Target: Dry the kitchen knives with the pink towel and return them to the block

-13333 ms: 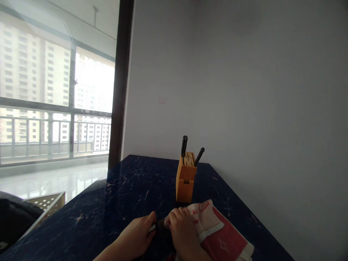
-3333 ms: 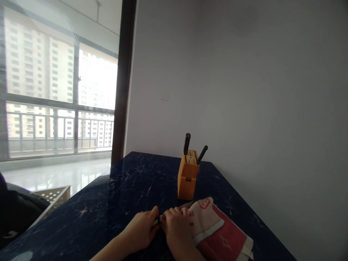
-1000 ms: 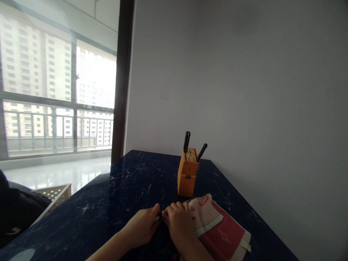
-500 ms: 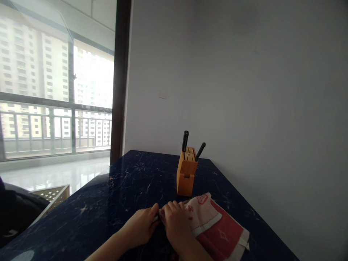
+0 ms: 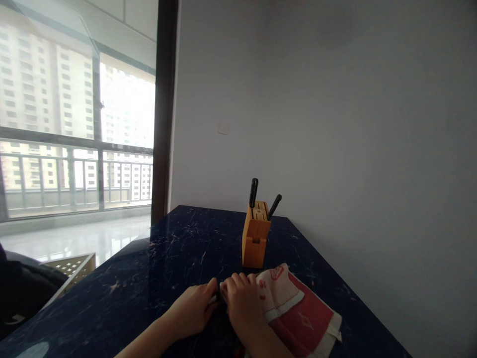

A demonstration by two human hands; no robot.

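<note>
My left hand (image 5: 194,311) is curled with its thumb pinching a small silvery-dark object (image 5: 215,299), probably a knife, on the dark blue marble table (image 5: 160,263). My right hand (image 5: 242,308) is closed on the near edge of a red and cream towel (image 5: 298,311) and presses it against that object. Most of the object is hidden under both hands. Just beyond them stands a wooden knife block (image 5: 255,238) with two black handles (image 5: 254,191) sticking out.
A grey wall runs along the table's right side. To the left is a large window with a dark frame (image 5: 164,109). A perforated beige box (image 5: 70,266) and a dark shape (image 5: 18,293) sit low at the left.
The hands have stayed together at the towel's edge with only small shifts. The view has drifted slightly.
</note>
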